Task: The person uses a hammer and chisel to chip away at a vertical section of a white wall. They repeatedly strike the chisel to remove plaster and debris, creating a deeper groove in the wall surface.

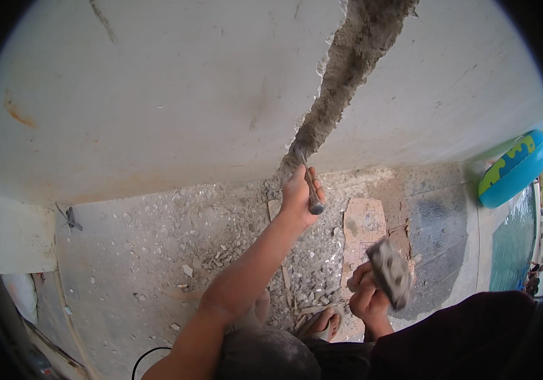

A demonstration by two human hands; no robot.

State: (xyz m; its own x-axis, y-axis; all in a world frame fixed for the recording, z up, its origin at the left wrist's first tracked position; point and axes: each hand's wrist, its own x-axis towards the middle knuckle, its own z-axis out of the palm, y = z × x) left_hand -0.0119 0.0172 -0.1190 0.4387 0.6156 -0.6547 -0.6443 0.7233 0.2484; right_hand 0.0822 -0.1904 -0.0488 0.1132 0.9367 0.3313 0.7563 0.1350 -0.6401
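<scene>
Probably for steadiness, the left hand wraps the chisel, its tip in the groove near the bottom edge of the wall; the right hand clasps the hammer well apart.

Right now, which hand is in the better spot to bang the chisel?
Probably the right hand: it holds the hammer, apart from the chisel's free end. The left hand is busy gripping the chisel, with its other end at the rough groove.
</scene>
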